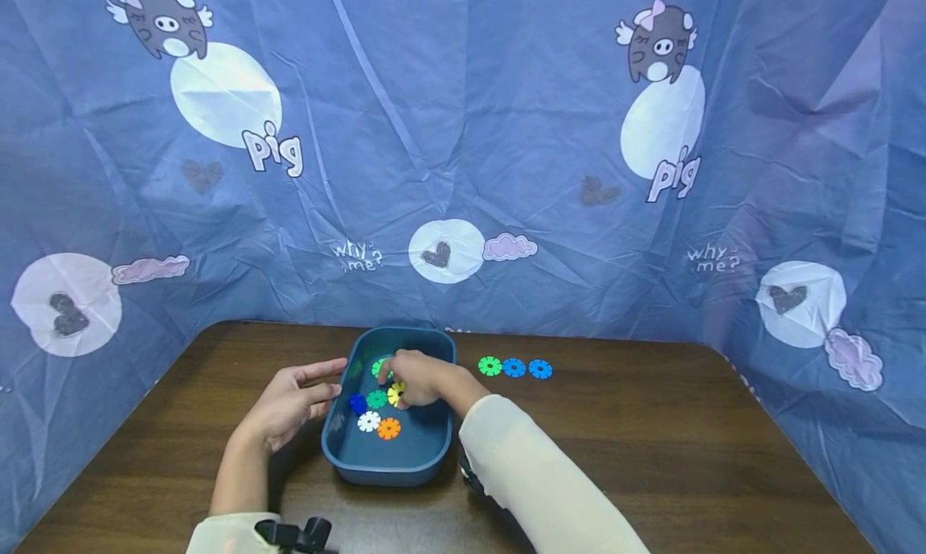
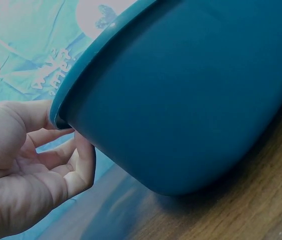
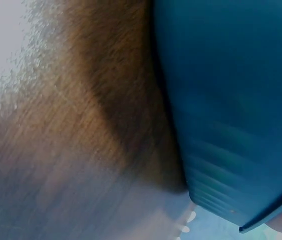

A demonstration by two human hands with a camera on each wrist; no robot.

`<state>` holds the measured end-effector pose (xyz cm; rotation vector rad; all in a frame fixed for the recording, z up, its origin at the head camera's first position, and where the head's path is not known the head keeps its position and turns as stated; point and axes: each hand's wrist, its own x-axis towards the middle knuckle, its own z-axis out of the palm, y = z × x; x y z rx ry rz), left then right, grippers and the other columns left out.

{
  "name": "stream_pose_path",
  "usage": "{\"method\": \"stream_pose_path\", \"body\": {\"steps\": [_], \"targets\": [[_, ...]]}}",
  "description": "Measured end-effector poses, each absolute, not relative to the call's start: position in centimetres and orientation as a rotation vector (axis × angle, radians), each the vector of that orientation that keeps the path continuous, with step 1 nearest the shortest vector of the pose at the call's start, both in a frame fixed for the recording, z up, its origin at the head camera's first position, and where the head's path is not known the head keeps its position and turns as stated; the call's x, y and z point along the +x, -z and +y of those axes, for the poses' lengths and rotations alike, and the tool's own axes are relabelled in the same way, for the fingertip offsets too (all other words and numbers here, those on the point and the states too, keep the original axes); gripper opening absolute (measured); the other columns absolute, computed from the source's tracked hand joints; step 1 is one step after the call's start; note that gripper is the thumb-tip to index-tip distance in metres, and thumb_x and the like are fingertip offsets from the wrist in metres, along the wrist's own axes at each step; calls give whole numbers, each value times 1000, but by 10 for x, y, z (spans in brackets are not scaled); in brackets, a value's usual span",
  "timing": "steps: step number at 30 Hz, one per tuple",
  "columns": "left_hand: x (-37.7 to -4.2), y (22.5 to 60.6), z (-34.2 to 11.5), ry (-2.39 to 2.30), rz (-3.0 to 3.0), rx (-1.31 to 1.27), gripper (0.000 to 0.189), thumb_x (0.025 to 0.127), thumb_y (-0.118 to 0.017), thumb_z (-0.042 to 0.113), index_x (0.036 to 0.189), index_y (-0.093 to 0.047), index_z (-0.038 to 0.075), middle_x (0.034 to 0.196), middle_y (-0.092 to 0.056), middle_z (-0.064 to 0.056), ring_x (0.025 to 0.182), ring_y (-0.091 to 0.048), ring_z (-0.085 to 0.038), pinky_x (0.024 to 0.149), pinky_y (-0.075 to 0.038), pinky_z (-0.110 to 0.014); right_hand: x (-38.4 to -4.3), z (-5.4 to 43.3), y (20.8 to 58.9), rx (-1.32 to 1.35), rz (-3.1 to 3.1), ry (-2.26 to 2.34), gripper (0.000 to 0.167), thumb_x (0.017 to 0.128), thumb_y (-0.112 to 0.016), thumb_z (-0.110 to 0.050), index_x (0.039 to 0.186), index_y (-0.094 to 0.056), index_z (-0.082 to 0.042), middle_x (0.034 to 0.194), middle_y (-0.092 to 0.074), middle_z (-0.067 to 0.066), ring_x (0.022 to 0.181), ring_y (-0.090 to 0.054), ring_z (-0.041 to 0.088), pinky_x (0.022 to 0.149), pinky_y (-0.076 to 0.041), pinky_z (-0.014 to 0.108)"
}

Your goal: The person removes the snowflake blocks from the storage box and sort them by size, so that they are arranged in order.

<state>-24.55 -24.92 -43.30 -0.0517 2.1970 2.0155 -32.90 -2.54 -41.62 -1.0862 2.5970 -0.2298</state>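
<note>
Cream cloth from a sleeve [image 1: 230, 536] ends below the left hand [image 1: 289, 401], which waits at 9 o'clock of the blue tub [image 1: 387, 470]. Its fingers reach out loosely parted, touching the rim and the outer wall beneath it rather than wrapping round anything; set there, they probably steady the tub while the other hand works inside.

The tub stands on the table [image 1: 673, 425], its long side running from 12 to 6 o'clock. At least 6 notched discs show in it, flat or nearly so. Counting from its middle, a dark blue disc [image 1: 358, 404] lies at 9 o'clock, a white disc [image 1: 369, 421] at 8, a teal disc [image 1: 377, 398] between 9 and 10, a bright green disc [image 1: 377, 367] near 11, an orange disc [image 1: 388, 429] at 6, and a yellow disc [image 1: 394, 392] just towards 12. More could lie behind the right hand [image 1: 423, 375].

That hand comes over the rim from 4 o'clock, fingers bent down, close to the yellow disc; I cannot tell whether they pinch it.

Outside, between 2 and 3 o'clock, a green disc [image 1: 489, 367] and 2 blue discs [image 1: 514, 367] form a row, seemingly laid out on purpose.
</note>
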Motion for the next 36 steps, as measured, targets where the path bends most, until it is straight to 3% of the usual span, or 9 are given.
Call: {"method": "stream_pose_path", "body": {"steps": [4, 8, 15, 36], "targets": [[-246, 433, -249, -2022, 2194, -40, 52, 98, -61, 2, 148, -49, -4, 153, -44, -28, 111, -69, -25, 92, -59, -37, -329, -23, 415, -1102, 2611, 256, 24, 90, -80, -18, 113, -74, -23, 103, -56, -5, 99, -51, 11, 91, -51, 25], [-247, 435, -248, -2024, 2198, 0, 53, 98, -61, 2, 148, -47, -6, 153, -44, -29, 111, -68, -24, 92, -59, -37, -331, -21, 412, -1140, 2595, 346, 15, 93, -74, -8, 103, -76, -20, 98, -62, -7, 95, -55, 9, 90, -52, 23], [-247, 436, -248, -2029, 2184, -3, 53, 98, -61, 2, 149, -47, -6, 153, -44, -29, 110, -69, -23, 91, -59, -37, -334, -12, 402, -1190, 2533, 470, 21, 98, -63, 0, 108, -76, -13, 98, -71, -6, 90, -61, 7, 82, -55, 20], [-245, 435, -249, -2045, 2149, 6, 55, 99, -60, 2, 151, -43, -7, 155, -40, -30, 107, -69, -21, 90, -60, -35, -350, 71, 341, -1182, 2692, 661, 27, 97, -56, 6, 108, -75, -11, 98, -73, 0, 89, -64, 11, 79, -54, 28]]}}
